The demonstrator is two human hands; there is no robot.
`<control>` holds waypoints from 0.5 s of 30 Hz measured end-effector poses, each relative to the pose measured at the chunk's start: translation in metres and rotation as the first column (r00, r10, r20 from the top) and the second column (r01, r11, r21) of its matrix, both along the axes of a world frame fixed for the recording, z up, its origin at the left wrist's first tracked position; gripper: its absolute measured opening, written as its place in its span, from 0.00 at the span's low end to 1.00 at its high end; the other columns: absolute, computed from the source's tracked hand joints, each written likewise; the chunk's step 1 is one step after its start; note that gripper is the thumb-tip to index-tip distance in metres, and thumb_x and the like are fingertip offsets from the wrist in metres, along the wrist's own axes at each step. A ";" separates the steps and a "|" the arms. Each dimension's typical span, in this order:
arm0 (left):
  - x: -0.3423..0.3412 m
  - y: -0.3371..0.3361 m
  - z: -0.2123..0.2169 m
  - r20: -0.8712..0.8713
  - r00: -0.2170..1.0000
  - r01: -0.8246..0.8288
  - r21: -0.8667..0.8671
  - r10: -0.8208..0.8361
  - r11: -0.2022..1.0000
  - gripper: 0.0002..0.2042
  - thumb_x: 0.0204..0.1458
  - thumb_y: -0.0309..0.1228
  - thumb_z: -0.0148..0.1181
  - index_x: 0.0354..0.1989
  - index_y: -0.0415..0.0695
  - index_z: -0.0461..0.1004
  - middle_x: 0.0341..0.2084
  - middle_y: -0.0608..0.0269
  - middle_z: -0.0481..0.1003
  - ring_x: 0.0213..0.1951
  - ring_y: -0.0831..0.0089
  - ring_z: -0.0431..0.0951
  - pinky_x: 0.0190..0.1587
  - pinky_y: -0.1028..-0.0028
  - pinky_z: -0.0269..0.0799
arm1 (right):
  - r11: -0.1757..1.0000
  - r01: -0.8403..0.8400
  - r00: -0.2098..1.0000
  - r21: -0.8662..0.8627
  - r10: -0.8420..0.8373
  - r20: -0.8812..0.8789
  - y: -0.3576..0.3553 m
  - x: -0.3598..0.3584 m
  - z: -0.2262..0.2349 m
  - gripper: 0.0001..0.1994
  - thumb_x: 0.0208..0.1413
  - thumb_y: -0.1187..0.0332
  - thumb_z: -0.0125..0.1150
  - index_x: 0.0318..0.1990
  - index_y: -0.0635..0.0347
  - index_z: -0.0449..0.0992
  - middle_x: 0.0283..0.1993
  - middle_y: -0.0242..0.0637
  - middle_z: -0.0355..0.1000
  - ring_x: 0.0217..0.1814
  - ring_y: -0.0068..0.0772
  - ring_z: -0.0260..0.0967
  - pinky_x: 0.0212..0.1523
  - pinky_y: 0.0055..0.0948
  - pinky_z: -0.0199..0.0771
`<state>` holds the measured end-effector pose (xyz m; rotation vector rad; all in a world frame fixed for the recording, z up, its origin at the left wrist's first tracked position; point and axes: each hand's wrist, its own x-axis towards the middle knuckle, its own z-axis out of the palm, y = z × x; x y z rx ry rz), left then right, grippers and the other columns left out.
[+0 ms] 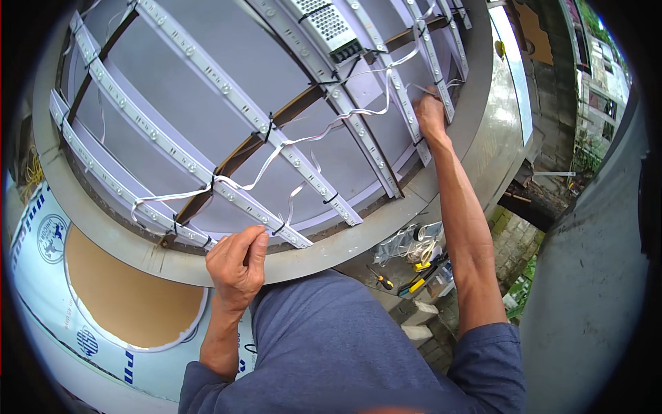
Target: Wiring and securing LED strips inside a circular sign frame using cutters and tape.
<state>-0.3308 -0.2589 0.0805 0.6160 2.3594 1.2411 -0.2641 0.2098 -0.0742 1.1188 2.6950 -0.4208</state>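
Note:
A large round sign frame with a grey metal rim lies in front of me, crossed by several white LED strips. My left hand is closed at the near rim, beside the lower ends of the left strips; what its fingers hold, if anything, is hidden. Stretched over the right side, my right hand has its fingers curled between two strips, close to a thin white wire. Its fingertips are partly hidden and slightly blurred. A white and red wire runs loosely across the strips.
A perforated metal power supply sits among the strips at the top. Below the rim lie a screwdriver, a clear plastic bag and yellow-and-black tools. A printed light-blue sheet with a round cutout is at left; a grey wall stands right.

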 end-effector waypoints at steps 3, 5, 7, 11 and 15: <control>-0.003 0.015 -0.005 0.017 0.998 0.056 0.008 -0.056 0.998 0.04 0.56 0.23 0.66 0.39 0.39 0.81 0.26 0.57 0.80 0.23 0.68 0.76 0.27 0.73 0.69 | 0.999 0.006 1.000 0.038 -0.005 -0.027 0.006 0.006 0.002 0.11 0.51 0.79 0.58 0.43 0.73 0.73 0.37 0.63 0.75 0.41 0.58 0.78 0.41 0.47 0.79; -0.002 0.023 -0.010 0.038 0.999 -0.002 0.050 0.000 0.999 0.04 0.55 0.23 0.67 0.37 0.39 0.80 0.21 0.61 0.76 0.20 0.68 0.72 0.26 0.70 0.66 | 1.000 0.015 0.995 -0.016 -0.014 0.102 0.013 0.005 -0.002 0.14 0.51 0.82 0.53 0.47 0.73 0.72 0.41 0.62 0.75 0.45 0.60 0.77 0.44 0.48 0.78; -0.001 0.028 -0.010 0.050 0.998 0.032 0.049 -0.035 0.998 0.04 0.55 0.23 0.67 0.37 0.39 0.80 0.21 0.60 0.77 0.20 0.68 0.73 0.26 0.70 0.66 | 0.989 0.120 0.992 -0.090 -0.124 -0.033 0.019 0.011 -0.013 0.16 0.48 0.84 0.51 0.47 0.74 0.72 0.42 0.65 0.73 0.48 0.61 0.75 0.47 0.47 0.78; 0.000 0.032 -0.014 0.068 0.996 0.058 0.033 -0.060 0.998 0.04 0.57 0.24 0.66 0.37 0.38 0.80 0.23 0.59 0.79 0.22 0.70 0.75 0.27 0.72 0.69 | 0.996 -0.089 0.995 -0.025 0.090 0.047 0.004 0.000 0.001 0.16 0.46 0.84 0.50 0.45 0.78 0.72 0.42 0.70 0.73 0.49 0.64 0.75 0.50 0.48 0.77; 0.001 0.039 -0.013 0.130 0.989 0.064 0.042 -0.068 0.997 0.04 0.58 0.25 0.66 0.39 0.38 0.81 0.24 0.60 0.79 0.23 0.76 0.75 0.27 0.76 0.69 | 0.981 -0.190 0.981 -0.038 0.191 0.017 0.007 0.004 0.002 0.14 0.45 0.83 0.53 0.41 0.81 0.73 0.38 0.70 0.74 0.44 0.66 0.77 0.47 0.49 0.79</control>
